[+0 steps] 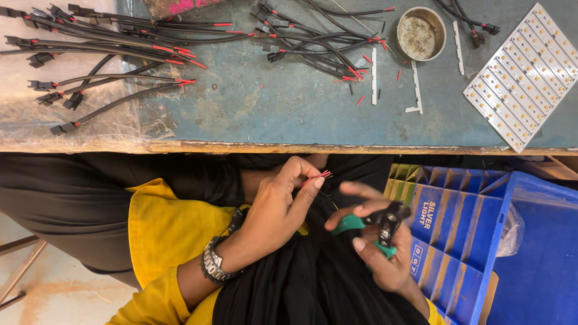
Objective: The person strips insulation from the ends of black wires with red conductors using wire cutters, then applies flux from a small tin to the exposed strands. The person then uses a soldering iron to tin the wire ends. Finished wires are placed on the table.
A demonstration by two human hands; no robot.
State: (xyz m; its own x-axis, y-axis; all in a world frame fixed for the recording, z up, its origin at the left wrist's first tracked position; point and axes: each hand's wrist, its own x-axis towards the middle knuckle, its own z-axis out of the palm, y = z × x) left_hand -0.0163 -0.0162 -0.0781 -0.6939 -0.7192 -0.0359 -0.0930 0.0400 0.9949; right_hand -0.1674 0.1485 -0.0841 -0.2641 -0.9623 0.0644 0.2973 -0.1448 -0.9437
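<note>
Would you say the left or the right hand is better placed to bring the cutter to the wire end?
Probably the right hand: it already grips the green-handled cutter beside the red wire tips, which the left hand pinches.

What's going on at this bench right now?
A person seated at a blue worktable pinches thin red wire ends in the left hand. The right hand grips green-handled cutters just beside them. On the table lie bundles of black cables, a round metal dish and a white LED panel.
</note>
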